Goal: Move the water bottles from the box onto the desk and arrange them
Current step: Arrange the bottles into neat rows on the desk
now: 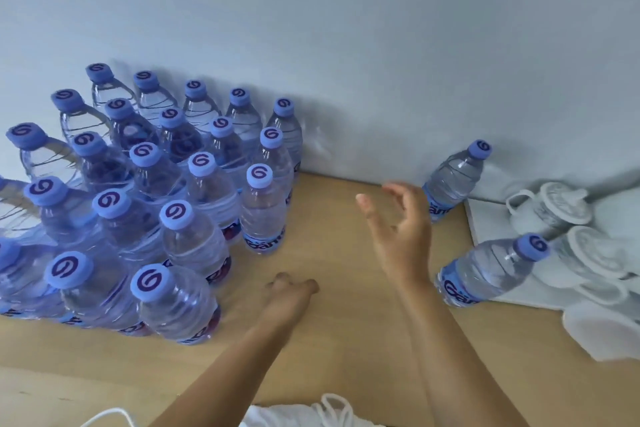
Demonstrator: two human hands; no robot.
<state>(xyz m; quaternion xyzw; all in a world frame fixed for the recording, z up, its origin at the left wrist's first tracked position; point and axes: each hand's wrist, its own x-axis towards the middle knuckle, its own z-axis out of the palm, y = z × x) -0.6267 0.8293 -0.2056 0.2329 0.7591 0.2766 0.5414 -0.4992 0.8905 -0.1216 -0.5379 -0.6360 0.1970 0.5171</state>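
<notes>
Most of the work looks done from where I stand; a packed block of water bottles stands upright in rows on the left of the wooden desk, its far row against the grey wall, blue caps up; two strays stand apart on the right, the far bottle in the corner by the wall and the near bottle at the edge of a white tray that carries white lidded cups; the box itself is nowhere in view. The right hand is raised between the block and the strays, fingers spread and relaxed, gripping nothing; the left hand lies low over the desk just beside the block's front corner, fingers loosely curled and holding nothing. I judge this to be the arranging step, with the two strays left to bring into line; the next move calls for the right hand to close round one of them, likely the far one it sits nearest, and set it upright in the open space beside the block's right-hand column without knocking the neighbours or the cups.
</notes>
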